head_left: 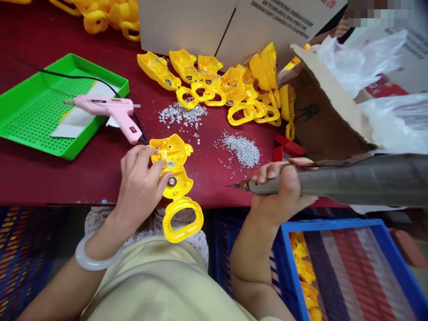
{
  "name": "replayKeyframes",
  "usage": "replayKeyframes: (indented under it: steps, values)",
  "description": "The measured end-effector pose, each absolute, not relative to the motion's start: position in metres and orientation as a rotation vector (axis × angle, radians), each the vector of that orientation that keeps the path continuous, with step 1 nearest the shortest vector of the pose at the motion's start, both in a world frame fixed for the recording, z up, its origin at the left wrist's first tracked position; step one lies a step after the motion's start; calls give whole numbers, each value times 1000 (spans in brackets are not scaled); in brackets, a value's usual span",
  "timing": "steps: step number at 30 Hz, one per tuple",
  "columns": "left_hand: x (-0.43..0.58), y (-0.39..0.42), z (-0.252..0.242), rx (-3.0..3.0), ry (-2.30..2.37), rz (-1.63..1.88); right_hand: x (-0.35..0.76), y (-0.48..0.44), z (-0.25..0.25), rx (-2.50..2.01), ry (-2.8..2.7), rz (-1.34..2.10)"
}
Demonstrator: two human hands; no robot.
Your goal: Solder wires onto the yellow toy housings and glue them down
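Note:
My left hand (142,176) grips a yellow plastic toy shell (179,180) at the table's front edge, fingers and thumb bent over its hollow inside. Small wires and a round metal part show inside the shell, and its loop handle (183,237) hangs past the edge. What the fingertips touch is partly hidden. A long grey electric screwdriver (277,185) lies in my right hand (284,183), fingers wrapped round it. Its thin bit points left, apart from the shell. Just beyond the bit is a pile of small screws (245,151).
A pink glue gun (107,109) rests on a green tray (96,151) at left. Small clear pieces (182,113) lie near several yellow shells (234,82). Behind stand a white carton (187,26) and an open cardboard box (327,102). A blue crate (290,267) is below right.

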State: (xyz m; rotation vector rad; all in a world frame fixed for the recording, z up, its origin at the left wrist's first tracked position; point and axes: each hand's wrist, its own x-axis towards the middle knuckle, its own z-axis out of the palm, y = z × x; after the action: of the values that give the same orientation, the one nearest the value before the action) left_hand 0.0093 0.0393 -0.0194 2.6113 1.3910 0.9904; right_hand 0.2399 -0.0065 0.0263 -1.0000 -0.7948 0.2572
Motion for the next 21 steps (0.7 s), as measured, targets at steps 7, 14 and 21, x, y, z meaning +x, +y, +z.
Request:
replayKeyframes:
  steps: [7, 14, 21]
  values:
    - [9, 47, -8, 2680, 1357, 885, 230, 12, 27, -918, -853, 313]
    - [13, 69, 12, 2907, 1095, 473, 223, 10, 24, -903, -849, 391]
    - [16, 89, 6, 2920, 981, 605, 226, 17, 30, -864, -816, 325]
